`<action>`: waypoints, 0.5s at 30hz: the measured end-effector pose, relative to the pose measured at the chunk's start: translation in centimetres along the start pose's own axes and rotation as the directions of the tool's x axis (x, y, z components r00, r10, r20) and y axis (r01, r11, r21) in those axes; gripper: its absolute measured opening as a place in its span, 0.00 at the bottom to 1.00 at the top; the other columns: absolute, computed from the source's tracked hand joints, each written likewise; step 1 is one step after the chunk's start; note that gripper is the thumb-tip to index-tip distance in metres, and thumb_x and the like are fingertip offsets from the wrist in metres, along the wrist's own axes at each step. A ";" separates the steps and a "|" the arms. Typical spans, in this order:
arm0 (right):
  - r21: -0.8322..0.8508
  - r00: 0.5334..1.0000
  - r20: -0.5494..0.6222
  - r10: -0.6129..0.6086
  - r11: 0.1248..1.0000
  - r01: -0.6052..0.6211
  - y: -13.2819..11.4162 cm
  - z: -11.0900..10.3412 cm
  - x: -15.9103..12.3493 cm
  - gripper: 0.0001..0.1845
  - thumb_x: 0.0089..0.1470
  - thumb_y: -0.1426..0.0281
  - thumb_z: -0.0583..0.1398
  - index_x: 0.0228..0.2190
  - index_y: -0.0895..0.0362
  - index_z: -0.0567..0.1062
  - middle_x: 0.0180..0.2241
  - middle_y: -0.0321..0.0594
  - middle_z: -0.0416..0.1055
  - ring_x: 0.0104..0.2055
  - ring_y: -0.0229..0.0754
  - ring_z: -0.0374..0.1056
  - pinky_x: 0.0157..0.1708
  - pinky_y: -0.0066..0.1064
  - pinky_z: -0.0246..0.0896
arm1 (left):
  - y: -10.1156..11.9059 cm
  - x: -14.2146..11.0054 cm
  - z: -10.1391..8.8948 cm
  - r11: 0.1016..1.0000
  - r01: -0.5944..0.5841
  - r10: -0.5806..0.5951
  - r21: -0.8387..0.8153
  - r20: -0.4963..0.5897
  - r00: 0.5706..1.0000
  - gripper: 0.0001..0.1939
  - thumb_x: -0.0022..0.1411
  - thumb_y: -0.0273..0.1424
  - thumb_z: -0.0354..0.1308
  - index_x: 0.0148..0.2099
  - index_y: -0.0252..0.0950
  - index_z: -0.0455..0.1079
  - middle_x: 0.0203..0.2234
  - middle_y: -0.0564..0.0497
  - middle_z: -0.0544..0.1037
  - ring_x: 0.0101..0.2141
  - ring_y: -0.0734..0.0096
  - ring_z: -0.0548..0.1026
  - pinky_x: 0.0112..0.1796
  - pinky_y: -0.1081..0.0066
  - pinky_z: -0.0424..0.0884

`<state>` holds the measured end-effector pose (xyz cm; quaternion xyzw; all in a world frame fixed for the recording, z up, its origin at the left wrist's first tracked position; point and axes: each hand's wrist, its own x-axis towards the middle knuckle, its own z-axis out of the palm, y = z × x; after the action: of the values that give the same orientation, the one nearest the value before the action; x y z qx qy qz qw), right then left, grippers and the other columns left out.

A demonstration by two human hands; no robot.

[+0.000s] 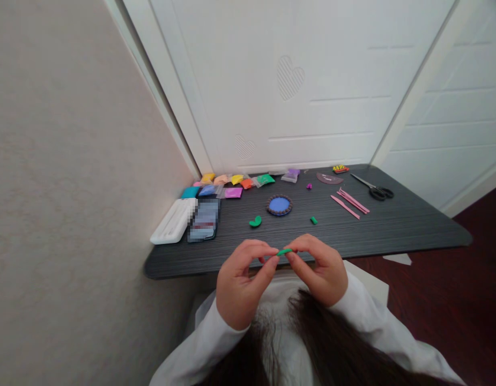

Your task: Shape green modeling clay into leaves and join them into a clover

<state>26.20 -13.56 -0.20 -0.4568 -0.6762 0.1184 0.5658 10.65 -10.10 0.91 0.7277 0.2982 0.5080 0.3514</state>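
Both hands meet over the near edge of the dark table (392, 225). My left hand (242, 281) and my right hand (320, 271) each pinch one end of a small green clay strip (283, 251), fingers curled closed on it. Beyond the hands lie a curved green clay piece (255, 221) and a small green clay lump (313, 220). Farther back sits a round blue clay disc with a dark beaded rim (279, 205).
Several coloured clay packets (235, 185) line the table's back left. A white case (174, 221) and a dark flat object (205, 220) lie at left. Pink modelling tools (350, 202), black scissors (374, 190) and a small multicoloured piece (340, 169) lie at right. White panelled doors stand behind.
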 end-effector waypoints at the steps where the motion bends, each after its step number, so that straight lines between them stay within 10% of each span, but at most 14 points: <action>1: 0.009 1.000 0.010 0.008 1.000 -0.008 0.0 0.0 0.0 0.06 0.49 0.76 0.57 0.32 0.56 0.72 0.28 0.37 0.71 0.32 0.36 0.65 0.34 0.30 0.61 | 0.0 0.1 0.0 0.999 0.041 -0.041 -0.028 -0.003 0.999 0.06 0.51 0.23 0.58 0.33 0.37 0.72 0.29 0.51 0.73 0.32 0.73 0.71 0.35 0.73 0.67; 7: 0.086 0.999 0.008 0.047 0.995 -0.048 0.5 0.3 -0.5 0.17 0.50 0.75 0.57 0.44 0.54 0.67 0.33 0.38 0.70 0.35 0.37 0.64 0.36 0.32 0.61 | -0.7 0.5 0.2 0.855 0.383 -0.408 -0.350 0.001 0.913 0.05 0.50 0.28 0.61 0.33 0.35 0.71 0.25 0.53 0.76 0.26 0.77 0.72 0.30 0.77 0.68; 15: -0.027 0.997 -0.006 -0.083 0.996 0.083 0.5 0.4 -0.2 0.16 0.47 0.75 0.60 0.41 0.54 0.69 0.32 0.38 0.70 0.34 0.37 0.65 0.35 0.31 0.63 | -1.0 0.4 0.5 0.797 0.402 -0.425 -0.450 0.054 0.903 0.06 0.50 0.26 0.61 0.34 0.36 0.72 0.26 0.55 0.76 0.29 0.80 0.72 0.31 0.80 0.67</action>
<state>26.10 -13.25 -0.79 -0.4364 -0.6940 0.0842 0.5664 11.15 -9.34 0.15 0.5303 0.3325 0.4919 0.6052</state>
